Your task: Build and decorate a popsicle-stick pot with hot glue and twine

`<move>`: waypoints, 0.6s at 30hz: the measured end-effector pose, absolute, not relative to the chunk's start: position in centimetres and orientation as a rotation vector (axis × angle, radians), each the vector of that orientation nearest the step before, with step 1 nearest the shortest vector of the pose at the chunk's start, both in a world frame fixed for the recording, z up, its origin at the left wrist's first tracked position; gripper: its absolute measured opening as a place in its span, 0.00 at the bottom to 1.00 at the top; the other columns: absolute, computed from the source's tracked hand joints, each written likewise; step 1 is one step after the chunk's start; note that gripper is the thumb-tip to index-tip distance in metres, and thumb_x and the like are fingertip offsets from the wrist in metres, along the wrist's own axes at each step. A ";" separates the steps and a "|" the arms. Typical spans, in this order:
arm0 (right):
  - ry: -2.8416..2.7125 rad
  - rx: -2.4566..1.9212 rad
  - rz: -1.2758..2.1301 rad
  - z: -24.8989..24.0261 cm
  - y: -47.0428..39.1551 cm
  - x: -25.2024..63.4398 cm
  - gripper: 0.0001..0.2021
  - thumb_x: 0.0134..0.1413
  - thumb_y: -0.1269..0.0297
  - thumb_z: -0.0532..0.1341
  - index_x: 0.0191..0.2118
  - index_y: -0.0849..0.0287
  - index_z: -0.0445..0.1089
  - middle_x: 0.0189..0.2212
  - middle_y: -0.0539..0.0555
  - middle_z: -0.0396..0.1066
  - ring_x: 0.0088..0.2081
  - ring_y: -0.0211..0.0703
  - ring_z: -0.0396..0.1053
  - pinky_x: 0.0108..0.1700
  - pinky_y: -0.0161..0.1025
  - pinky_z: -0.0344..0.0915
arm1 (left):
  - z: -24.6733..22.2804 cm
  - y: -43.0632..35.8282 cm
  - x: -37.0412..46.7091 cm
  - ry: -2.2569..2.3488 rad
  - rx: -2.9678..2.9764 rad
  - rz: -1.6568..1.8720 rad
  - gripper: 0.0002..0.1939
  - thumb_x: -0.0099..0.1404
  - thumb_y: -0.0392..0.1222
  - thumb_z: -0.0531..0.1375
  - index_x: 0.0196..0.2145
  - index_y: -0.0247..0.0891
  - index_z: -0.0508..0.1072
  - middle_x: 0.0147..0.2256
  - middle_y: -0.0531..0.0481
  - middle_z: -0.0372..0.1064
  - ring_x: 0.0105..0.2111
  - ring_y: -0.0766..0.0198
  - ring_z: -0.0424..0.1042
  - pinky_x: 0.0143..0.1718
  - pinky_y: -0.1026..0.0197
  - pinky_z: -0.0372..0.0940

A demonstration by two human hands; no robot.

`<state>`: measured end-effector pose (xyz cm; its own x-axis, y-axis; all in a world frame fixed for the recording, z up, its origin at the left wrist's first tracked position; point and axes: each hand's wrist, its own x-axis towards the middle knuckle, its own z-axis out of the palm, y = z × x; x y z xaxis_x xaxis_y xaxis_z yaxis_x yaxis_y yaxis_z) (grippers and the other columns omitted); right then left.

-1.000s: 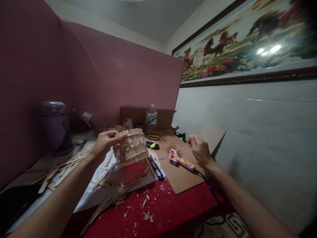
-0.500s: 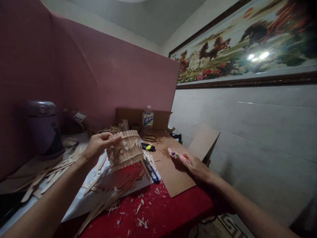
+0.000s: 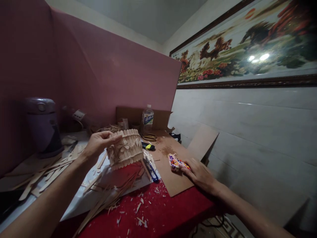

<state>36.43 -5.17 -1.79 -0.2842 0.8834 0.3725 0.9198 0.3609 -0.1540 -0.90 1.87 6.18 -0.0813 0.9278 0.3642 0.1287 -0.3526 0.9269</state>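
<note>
My left hand (image 3: 100,143) pinches the upper left edge of a panel of wooden sticks (image 3: 127,150), which has leaf-like wood pieces and twisted bands on its face. The panel is held up, tilted, over the littered table. At the right, my right hand (image 3: 198,172) is closed around a flower-patterned object (image 3: 176,163) with a pink and white front end, just over the brown board (image 3: 179,183). Between the hands lie a blue-handled cutter (image 3: 152,172) and a black and yellow tool (image 3: 148,146).
Loose wooden strips (image 3: 54,172) cover white paper at the left, near a purple flask (image 3: 44,127). Farther back are a clear bottle (image 3: 148,119) and gold-handled scissors (image 3: 149,137). Wood shavings dot the red cloth (image 3: 158,211). Another board (image 3: 203,142) leans by the wall.
The flower-patterned object has turned in my right hand, showing more of its printed side, and that hand is slightly lower. My left hand and the panel have hardly moved.
</note>
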 end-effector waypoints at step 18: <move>-1.491 -1.247 0.419 1.8 3.8 34.7 0.23 0.52 0.41 0.53 0.33 0.59 0.69 0.24 0.53 0.68 0.25 0.39 0.66 0.30 0.37 0.65 | 6.2 1.7 -0.9 1.089 1.485 1.480 0.23 0.38 0.56 0.70 0.15 0.35 0.65 0.14 0.57 0.57 0.17 0.73 0.53 0.19 0.67 0.47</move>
